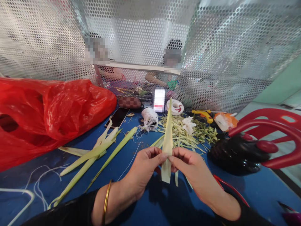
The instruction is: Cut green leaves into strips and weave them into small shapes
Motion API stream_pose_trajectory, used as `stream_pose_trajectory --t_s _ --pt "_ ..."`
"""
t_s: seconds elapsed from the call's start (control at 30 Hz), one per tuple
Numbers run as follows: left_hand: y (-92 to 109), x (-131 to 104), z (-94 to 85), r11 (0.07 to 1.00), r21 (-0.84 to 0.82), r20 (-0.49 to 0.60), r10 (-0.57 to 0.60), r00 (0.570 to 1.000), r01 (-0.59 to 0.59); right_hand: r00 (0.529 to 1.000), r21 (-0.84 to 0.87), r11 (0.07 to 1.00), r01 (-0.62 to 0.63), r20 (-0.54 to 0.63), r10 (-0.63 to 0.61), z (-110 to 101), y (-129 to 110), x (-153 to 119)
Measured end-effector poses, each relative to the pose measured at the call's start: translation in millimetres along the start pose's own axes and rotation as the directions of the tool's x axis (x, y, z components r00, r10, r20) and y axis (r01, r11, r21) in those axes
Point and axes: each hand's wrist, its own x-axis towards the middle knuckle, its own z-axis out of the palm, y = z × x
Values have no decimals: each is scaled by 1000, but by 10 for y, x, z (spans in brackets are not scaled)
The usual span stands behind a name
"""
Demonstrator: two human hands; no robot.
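A long pale green corn-husk-like leaf point(167, 138) stands upright between my hands, pointed at the top and cut straight at its lower end. My left hand point(144, 168) pinches its left edge between thumb and curled fingers. From the other side, my right hand point(191, 169) pinches it too, the two thumbs nearly meeting on the leaf. Behind the leaf lies a pile of narrow green strips and trimmings point(183, 131). More whole leaves point(94, 153) are spread on the blue tabletop point(169, 207) left of my hands. The fingertips behind the leaf are partly hidden.
A red plastic bag point(58, 110) covers the far left. A phone point(119, 117), a bundle of white thread point(150, 118) and a white tape roll point(175, 107) lie toward the back. A yellow-handled tool point(203, 115) and a black kettle point(237, 153) with a red handle are right. People sit behind perforated sheeting.
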Motion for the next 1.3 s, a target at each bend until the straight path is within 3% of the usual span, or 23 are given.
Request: stream_pose_trajectory --t_s 0.23,0.53,1.0,1.07,1.3 --pt "6 -17 22 999 -21 38 -47 998 48 1000 22 1000 -5 22 5 -10 31 -5" --pt "37 -8 2 976 -152 196 -123 973 154 994 142 987 -79 91 67 -28 35 -13" --pt "13 21 -49 934 -280 301 -132 945 220 982 292 945 -146 157 103 -60 48 4" --pt "8 24 -50 936 -284 288 -121 950 206 983 299 944 -140 158 95 -57 50 7" --pt "29 -4 -13 990 -116 96 -69 993 80 995 181 983 -40 102 21 -31 50 6"
